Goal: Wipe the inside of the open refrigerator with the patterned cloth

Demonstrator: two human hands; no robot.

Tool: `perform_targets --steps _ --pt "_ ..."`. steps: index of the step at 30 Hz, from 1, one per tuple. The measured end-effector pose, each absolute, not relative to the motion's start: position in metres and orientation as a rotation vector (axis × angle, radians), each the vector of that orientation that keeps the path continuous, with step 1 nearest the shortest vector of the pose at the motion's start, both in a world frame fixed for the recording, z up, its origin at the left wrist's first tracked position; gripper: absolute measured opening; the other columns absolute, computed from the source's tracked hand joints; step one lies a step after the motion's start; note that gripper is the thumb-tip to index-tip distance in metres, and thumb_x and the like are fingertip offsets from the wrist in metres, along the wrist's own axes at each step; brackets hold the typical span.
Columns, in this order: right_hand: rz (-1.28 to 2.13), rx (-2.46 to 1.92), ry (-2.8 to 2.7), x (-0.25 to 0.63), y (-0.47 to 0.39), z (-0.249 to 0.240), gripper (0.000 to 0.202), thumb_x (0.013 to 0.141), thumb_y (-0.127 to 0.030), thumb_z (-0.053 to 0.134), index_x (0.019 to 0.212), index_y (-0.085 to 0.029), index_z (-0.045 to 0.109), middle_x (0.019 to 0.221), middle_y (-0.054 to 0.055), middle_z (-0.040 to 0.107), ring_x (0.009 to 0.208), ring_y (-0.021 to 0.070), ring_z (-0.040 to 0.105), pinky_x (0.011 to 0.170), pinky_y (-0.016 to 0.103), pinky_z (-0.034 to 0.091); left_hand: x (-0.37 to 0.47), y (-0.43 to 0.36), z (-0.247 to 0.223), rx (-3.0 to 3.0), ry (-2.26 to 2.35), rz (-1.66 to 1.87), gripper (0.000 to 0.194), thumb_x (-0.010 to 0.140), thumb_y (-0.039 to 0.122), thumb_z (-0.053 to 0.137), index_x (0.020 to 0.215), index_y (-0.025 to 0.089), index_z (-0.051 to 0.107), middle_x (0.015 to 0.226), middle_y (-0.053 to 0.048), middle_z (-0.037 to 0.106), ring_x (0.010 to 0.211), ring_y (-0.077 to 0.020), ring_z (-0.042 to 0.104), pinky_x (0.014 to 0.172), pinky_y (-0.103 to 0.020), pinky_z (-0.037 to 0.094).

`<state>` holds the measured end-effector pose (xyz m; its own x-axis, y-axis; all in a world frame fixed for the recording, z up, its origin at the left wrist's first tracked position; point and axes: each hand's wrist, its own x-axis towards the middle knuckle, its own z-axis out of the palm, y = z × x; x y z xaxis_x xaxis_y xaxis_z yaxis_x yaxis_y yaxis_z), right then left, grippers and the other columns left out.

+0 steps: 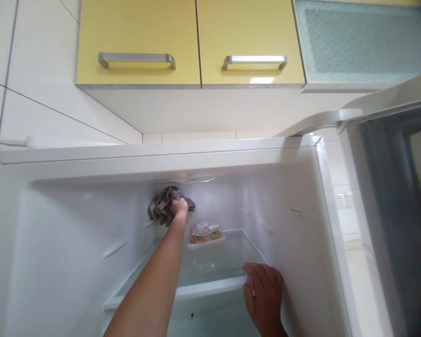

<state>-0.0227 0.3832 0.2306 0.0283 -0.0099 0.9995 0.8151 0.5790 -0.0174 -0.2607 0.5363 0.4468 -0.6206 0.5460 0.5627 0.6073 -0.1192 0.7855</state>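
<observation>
**Cloth at the refrigerator's back wall**

A grey cloth (163, 208) is pressed against the rear wall of the open refrigerator (301, 206), fingers of the left hand (179, 207) closed around it. The right hand (263, 292), fingers loosely spread, rests on the glass shelf (214, 281) edge. A food container (205, 232) sits behind.

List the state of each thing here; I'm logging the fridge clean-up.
Fridge: open.
Fridge door: swung wide.
Yellow cabinet doors: shut.
Glass shelf: in place.
Food container: on the shelf, at the back.
Cloth: bunched against the back wall.
Left hand: gripping the cloth.
Right hand: resting on the shelf edge.
</observation>
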Motion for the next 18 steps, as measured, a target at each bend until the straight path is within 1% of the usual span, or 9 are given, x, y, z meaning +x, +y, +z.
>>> perform_targets --steps 2,4,7,8,10,12,15,18 --pt "-0.737 -0.741 -1.404 -0.023 0.384 0.231 0.025 0.096 -0.014 0.042 0.100 -0.020 0.065 0.090 0.002 0.070 0.089 0.0188 0.056 0.089 0.036 0.036 -0.237 0.541 0.456 -1.407 -2.073 -1.796 0.052 0.096 0.039 0.055 0.144 0.021 0.046 0.131 -0.014 0.061 0.115 -0.0268 0.063 0.099 -0.048 0.053" --pt "-0.705 -0.754 -1.384 -0.024 0.384 0.231 0.026 0.096 -0.014 0.040 0.098 -0.020 0.065 0.089 0.003 0.070 0.089 0.0191 0.056 0.089 0.037 0.036 -0.209 0.543 0.457 -1.513 -2.076 -1.676 0.056 0.095 0.028 0.053 0.149 0.020 0.043 0.137 -0.018 0.056 0.126 -0.0326 0.057 0.104 -0.050 0.048" --pt "-0.686 -0.755 -1.366 -0.027 0.384 0.230 0.027 0.097 -0.015 0.038 0.098 -0.020 0.065 0.090 0.003 0.070 0.089 0.0193 0.056 0.089 0.037 0.036 -0.161 0.542 0.444 -1.775 -2.002 -1.463 0.059 0.089 0.017 0.053 0.148 0.022 0.049 0.140 -0.023 0.053 0.135 -0.0414 0.049 0.106 -0.051 0.046" --pt "-0.685 -0.755 -1.365 -0.027 0.384 0.230 0.027 0.097 -0.015 0.038 0.098 -0.020 0.065 0.090 0.003 0.071 0.089 0.0194 0.056 0.089 0.037 0.036 -0.146 0.541 0.437 -1.874 -1.954 -1.391 0.058 0.088 0.016 0.053 0.146 0.024 0.051 0.140 -0.023 0.053 0.135 -0.0416 0.049 0.106 -0.051 0.046" --pt "-0.681 -0.758 -1.362 -0.028 0.385 0.229 0.028 0.098 -0.015 0.038 0.098 -0.021 0.065 0.090 0.003 0.071 0.089 0.0194 0.056 0.089 0.037 0.036 -0.118 0.540 0.422 -2.064 -1.851 -1.261 0.054 0.090 0.015 0.050 0.142 0.027 0.056 0.140 -0.020 0.055 0.135 -0.0377 0.050 0.106 -0.047 0.047" --pt "-0.679 -0.761 -1.360 -0.028 0.386 0.230 0.028 0.098 -0.015 0.038 0.098 -0.021 0.065 0.090 0.003 0.071 0.089 0.0193 0.056 0.089 0.037 0.035 -0.098 0.538 0.407 -2.202 -1.785 -1.156 0.048 0.092 0.014 0.049 0.139 0.024 0.058 0.139 -0.019 0.058 0.135 -0.0341 0.051 0.107 -0.046 0.047" --pt "-0.673 -0.765 -1.354 -0.028 0.384 0.231 0.029 0.097 -0.014 0.037 0.099 -0.021 0.065 0.091 0.003 0.072 0.090 0.0191 0.057 0.089 0.037 0.035 -0.083 0.538 0.389 -2.297 -1.801 -1.068 0.044 0.095 0.020 0.052 0.139 0.016 0.054 0.140 -0.018 0.058 0.135 -0.0323 0.051 0.109 -0.052 0.047" --pt "-0.667 -0.779 -1.358 -0.028 0.382 0.231 0.028 0.098 -0.014 0.037 0.100 -0.021 0.065 0.092 0.003 0.072 0.090 0.0192 0.057 0.089 0.037 0.035 -0.081 0.538 0.379 -2.361 -1.899 -1.041 0.043 0.095 0.031 0.059 0.136 0.017 0.054 0.136 -0.014 0.061 0.128 -0.0296 0.058 0.108 -0.056 0.048"
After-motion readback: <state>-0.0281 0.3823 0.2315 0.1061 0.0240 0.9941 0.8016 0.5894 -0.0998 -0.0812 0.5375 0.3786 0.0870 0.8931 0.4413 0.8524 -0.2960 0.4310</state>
